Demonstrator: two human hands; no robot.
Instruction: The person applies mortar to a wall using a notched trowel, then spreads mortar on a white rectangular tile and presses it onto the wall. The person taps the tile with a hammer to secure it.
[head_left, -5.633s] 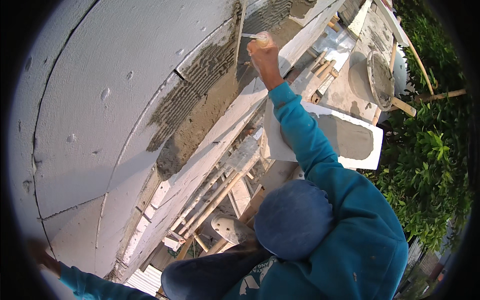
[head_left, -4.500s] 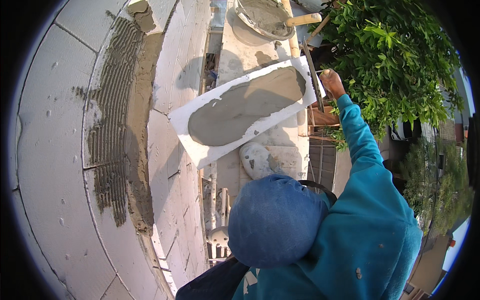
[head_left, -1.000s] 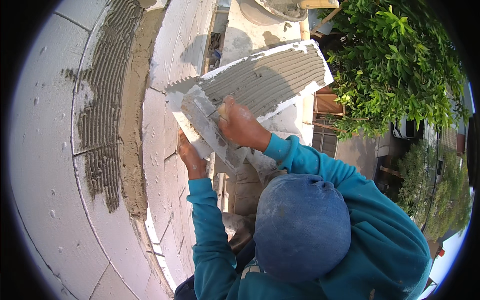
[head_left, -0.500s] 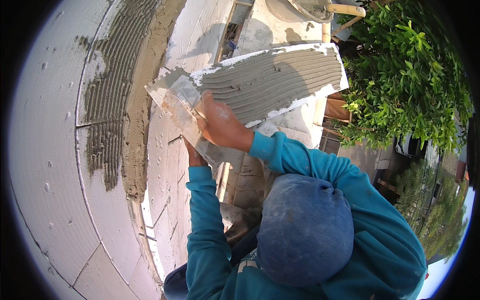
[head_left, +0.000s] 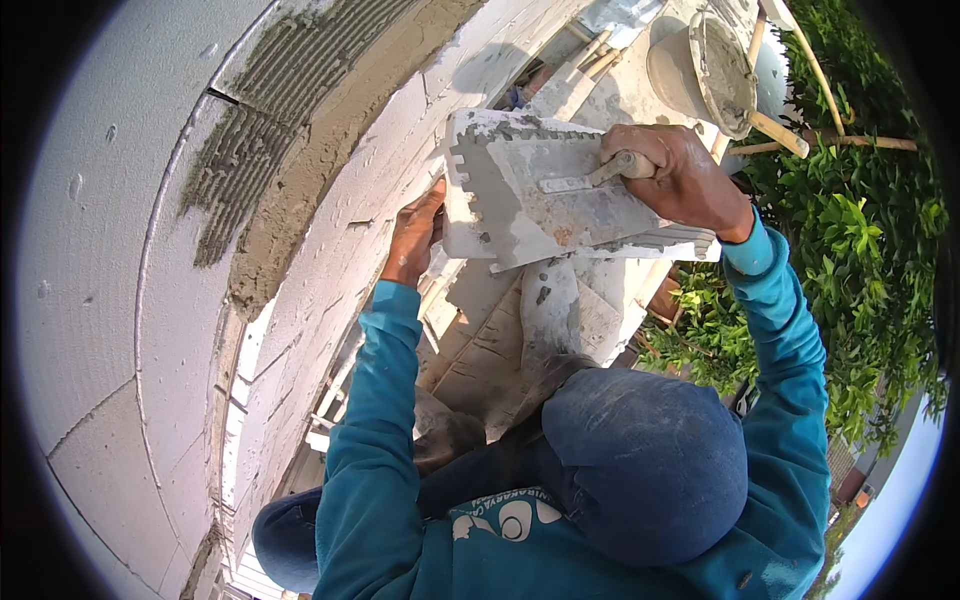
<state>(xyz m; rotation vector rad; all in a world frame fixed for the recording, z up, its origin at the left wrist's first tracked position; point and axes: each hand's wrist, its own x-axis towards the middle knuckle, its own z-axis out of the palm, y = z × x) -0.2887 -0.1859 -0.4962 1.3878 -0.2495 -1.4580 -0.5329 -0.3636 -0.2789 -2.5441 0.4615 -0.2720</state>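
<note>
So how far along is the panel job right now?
Done: ridged mortar is already combed onto the wall. In hand: the right hand holds the notched trowel flat on the white panel, whose edge the left hand grips. Left: the panel isn't on the wall yet.

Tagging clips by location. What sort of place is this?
Likely an outdoor building site, up on a wall being clad. White insulation boards bear combed mortar; the right hand holds a notched trowel; a mortar bucket and green foliage lie below.
</note>
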